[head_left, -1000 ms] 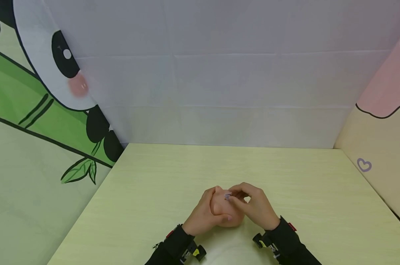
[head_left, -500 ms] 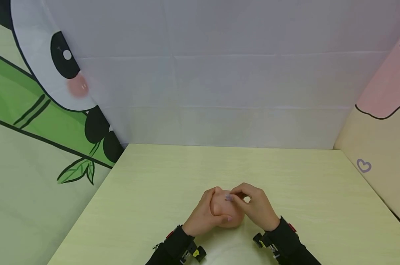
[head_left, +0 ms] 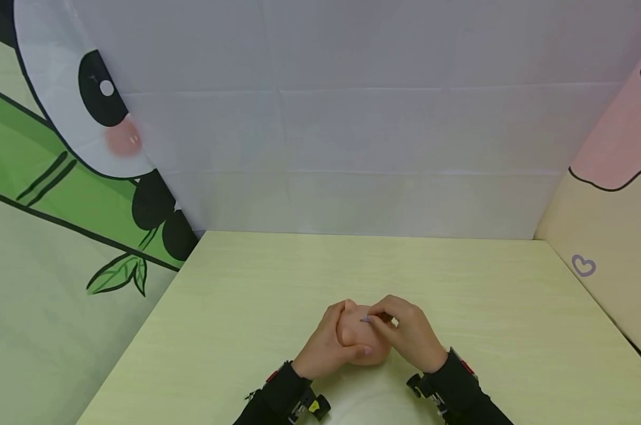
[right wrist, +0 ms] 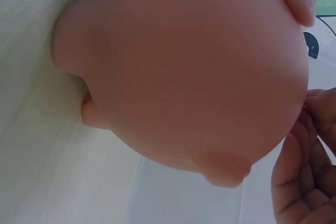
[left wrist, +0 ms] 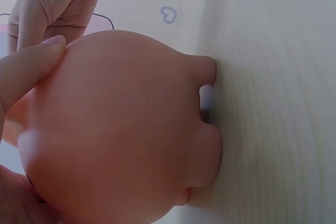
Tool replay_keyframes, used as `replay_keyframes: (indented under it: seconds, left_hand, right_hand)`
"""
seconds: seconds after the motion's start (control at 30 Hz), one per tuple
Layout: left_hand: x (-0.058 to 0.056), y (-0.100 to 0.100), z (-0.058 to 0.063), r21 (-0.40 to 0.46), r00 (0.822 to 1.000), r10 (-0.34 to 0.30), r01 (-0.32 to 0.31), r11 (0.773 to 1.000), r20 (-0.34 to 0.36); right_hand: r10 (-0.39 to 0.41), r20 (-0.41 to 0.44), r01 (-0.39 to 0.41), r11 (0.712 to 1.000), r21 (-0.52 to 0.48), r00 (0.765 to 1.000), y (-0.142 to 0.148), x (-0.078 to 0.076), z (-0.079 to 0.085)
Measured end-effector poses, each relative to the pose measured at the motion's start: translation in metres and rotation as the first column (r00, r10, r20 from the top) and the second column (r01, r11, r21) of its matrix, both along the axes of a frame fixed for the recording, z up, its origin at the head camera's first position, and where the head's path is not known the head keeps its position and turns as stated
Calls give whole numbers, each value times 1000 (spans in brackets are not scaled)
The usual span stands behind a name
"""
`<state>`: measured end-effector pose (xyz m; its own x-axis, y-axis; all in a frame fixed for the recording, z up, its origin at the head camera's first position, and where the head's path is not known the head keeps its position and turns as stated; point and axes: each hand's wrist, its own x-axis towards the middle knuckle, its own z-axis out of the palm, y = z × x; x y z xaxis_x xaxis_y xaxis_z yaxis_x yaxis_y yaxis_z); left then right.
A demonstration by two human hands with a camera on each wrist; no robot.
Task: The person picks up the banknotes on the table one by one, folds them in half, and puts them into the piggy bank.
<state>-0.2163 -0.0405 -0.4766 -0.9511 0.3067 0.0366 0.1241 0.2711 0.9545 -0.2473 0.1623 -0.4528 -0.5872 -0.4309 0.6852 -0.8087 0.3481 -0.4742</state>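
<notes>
A pink piggy bank (head_left: 364,339) stands on its short feet on the table (head_left: 278,271). My left hand (head_left: 326,348) grips its left side, fingers round the far side and thumb lying along the near side. At the top of the bank, my right hand (head_left: 408,330) pinches a small pale purple slip (head_left: 365,319) between thumb and forefinger. Only a thin strip of the slip shows, right at the bank's surface. In the right wrist view the right fingertips (right wrist: 310,100) meet at the edge of the bank's top, and the slip is hidden there.
Behind the table hangs a pale grey cloth backdrop (head_left: 352,130). A panda and bamboo print covers the left cloth (head_left: 60,248); the right side panel (head_left: 607,236) carries a purple heart. Both wrists wear black bands with small cameras.
The slip first showed its printed face and now shows only a thin strip. My right fingers have shifted slightly downward. The left hand and piggy bank stay put.
</notes>
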Motion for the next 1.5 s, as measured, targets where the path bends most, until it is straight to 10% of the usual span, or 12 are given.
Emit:
replay_keyframes:
  seconds: [1.0,1.5]
  left_hand:
    - [45,-42,1,-15,995,-101,101,995,-13]
    - [47,-42,1,-13,995,-100,99,995,-8]
  right_hand:
    - [-85,3,85,996,-18,996,-41,67,-7]
    - [-95,-21,95,995,3,995,-42,67,-8]
